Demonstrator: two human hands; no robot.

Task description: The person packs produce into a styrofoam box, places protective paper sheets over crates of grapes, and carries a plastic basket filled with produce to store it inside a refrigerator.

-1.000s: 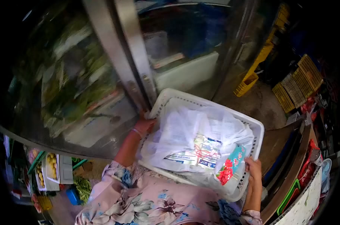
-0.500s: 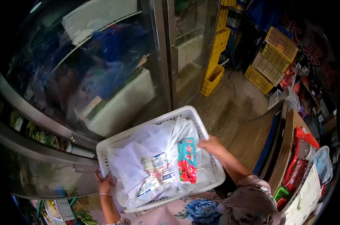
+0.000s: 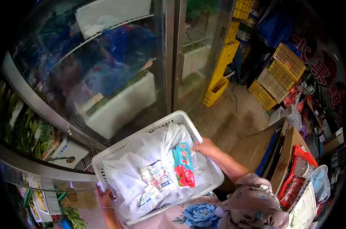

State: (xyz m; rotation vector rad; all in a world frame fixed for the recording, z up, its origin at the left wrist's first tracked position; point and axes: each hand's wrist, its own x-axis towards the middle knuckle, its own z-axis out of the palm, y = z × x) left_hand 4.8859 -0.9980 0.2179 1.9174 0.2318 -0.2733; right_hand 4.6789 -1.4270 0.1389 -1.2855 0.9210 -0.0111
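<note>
A white plastic basket (image 3: 134, 137) is held in front of my body, tilted in view. My right hand (image 3: 207, 148) grips its right rim, thumb on the inside. My left hand (image 3: 105, 197) is closed at the lower left rim, close to the edge of a glass door; its fingertips are partly hidden. Inside the basket lie white plastic bags (image 3: 123, 171), a teal packet with red flowers (image 3: 183, 162), and white packets with blue print (image 3: 155, 177) bound by red string.
A glass-fronted cooler (image 3: 119, 103) stands ahead, its lower left door (image 3: 46, 173) ajar with green vegetables (image 3: 22, 126) behind. Yellow crates (image 3: 217, 91) are stacked beyond. More crates (image 3: 281, 70) lean at right, near wooden boards (image 3: 253, 152) and a red basket (image 3: 295, 171).
The gap at the left cooler door has widened, showing more vegetables. The basket has shifted slightly left and down in view, with both hands still at its rim.
</note>
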